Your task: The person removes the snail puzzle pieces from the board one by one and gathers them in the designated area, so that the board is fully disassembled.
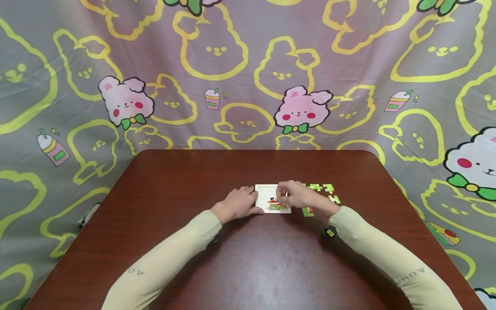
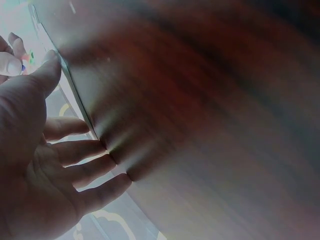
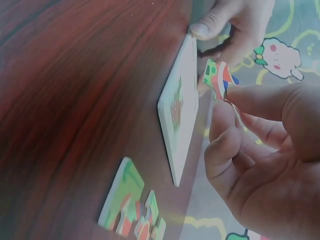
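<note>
A white puzzle tray [image 1: 265,191] lies on the table, with a green and red jigsaw piece [image 1: 276,207] in its near right part. My left hand [image 1: 238,203] rests at the tray's left side, fingers extended and the thumb touching the corner [image 3: 192,37]. Above the tray, my right hand [image 1: 295,193] pinches a puzzle piece [image 3: 220,77] between thumb and fingers. That piece is red, green, white and blue, and it is tilted clear of the tray. The left wrist view shows the left fingers [image 2: 95,172] spread and touching the tabletop.
Several loose puzzle pieces [image 1: 328,188] lie on the brown table [image 1: 186,172] right of the tray, partly hidden by the right hand and forearm. Some show close up in the right wrist view, including a green piece [image 3: 121,192]. A patterned curtain [image 1: 240,86] hangs behind the table.
</note>
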`<state>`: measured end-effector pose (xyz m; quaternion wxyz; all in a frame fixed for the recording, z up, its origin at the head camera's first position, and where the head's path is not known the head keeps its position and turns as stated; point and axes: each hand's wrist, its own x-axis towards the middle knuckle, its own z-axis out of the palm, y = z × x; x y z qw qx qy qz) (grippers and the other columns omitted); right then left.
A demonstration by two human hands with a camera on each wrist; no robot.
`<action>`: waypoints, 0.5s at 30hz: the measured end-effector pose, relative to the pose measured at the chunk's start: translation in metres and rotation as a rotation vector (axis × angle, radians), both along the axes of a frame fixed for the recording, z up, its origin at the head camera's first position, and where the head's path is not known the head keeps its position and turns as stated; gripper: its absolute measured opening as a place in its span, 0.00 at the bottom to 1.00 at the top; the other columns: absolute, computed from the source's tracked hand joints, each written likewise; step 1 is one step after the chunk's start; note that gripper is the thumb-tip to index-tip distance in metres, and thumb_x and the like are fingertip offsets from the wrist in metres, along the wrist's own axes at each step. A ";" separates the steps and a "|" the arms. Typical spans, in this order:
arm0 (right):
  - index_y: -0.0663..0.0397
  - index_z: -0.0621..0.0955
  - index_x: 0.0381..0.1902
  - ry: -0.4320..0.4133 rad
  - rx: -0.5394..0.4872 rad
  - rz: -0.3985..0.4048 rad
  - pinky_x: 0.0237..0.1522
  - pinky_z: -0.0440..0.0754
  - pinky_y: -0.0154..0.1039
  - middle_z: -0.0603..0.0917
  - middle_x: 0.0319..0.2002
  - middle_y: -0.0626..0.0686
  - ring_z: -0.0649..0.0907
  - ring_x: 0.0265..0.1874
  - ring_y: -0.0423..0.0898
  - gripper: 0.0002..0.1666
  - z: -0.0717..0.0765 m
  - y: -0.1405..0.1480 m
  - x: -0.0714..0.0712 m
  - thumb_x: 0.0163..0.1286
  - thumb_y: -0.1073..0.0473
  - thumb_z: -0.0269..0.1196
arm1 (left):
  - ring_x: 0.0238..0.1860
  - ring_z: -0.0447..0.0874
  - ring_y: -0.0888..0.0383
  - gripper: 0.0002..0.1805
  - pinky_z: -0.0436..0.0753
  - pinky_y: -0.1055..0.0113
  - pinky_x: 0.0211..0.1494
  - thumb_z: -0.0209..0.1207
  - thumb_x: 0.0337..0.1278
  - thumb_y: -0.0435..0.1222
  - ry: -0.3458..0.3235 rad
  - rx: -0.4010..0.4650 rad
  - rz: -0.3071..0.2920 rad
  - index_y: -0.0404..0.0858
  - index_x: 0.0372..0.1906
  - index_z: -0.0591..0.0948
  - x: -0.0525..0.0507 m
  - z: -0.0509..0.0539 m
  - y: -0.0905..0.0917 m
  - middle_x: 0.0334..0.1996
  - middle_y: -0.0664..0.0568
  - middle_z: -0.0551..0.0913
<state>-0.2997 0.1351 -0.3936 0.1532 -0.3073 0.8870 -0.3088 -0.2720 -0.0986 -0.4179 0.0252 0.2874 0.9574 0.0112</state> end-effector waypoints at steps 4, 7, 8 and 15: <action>0.52 0.77 0.32 -0.040 -0.026 -0.021 0.21 0.77 0.37 0.82 0.25 0.50 0.82 0.19 0.48 0.05 0.001 0.008 0.001 0.65 0.64 0.65 | 0.53 0.80 0.46 0.29 0.80 0.50 0.48 0.57 0.58 0.64 0.007 -0.003 -0.001 0.42 0.44 0.79 0.001 0.000 -0.001 0.54 0.43 0.79; 0.53 0.78 0.33 -0.060 -0.039 -0.028 0.21 0.77 0.37 0.83 0.26 0.53 0.82 0.19 0.47 0.05 0.002 0.015 0.002 0.66 0.64 0.64 | 0.52 0.80 0.46 0.29 0.80 0.50 0.47 0.56 0.58 0.64 0.016 -0.009 -0.003 0.42 0.43 0.79 0.001 0.000 -0.001 0.52 0.44 0.80; 0.53 0.78 0.33 -0.072 -0.042 -0.032 0.21 0.77 0.37 0.83 0.27 0.54 0.81 0.19 0.46 0.04 0.003 0.017 0.002 0.66 0.64 0.64 | 0.52 0.80 0.46 0.29 0.81 0.51 0.47 0.56 0.58 0.65 0.019 -0.012 -0.004 0.42 0.43 0.78 0.001 0.000 -0.001 0.52 0.44 0.80; 0.53 0.78 0.34 -0.116 -0.093 -0.065 0.20 0.76 0.37 0.81 0.26 0.55 0.80 0.19 0.47 0.04 0.004 0.043 0.001 0.68 0.63 0.64 | 0.51 0.80 0.47 0.29 0.80 0.51 0.47 0.56 0.58 0.64 0.023 -0.010 -0.010 0.42 0.43 0.78 0.001 0.001 -0.001 0.51 0.45 0.80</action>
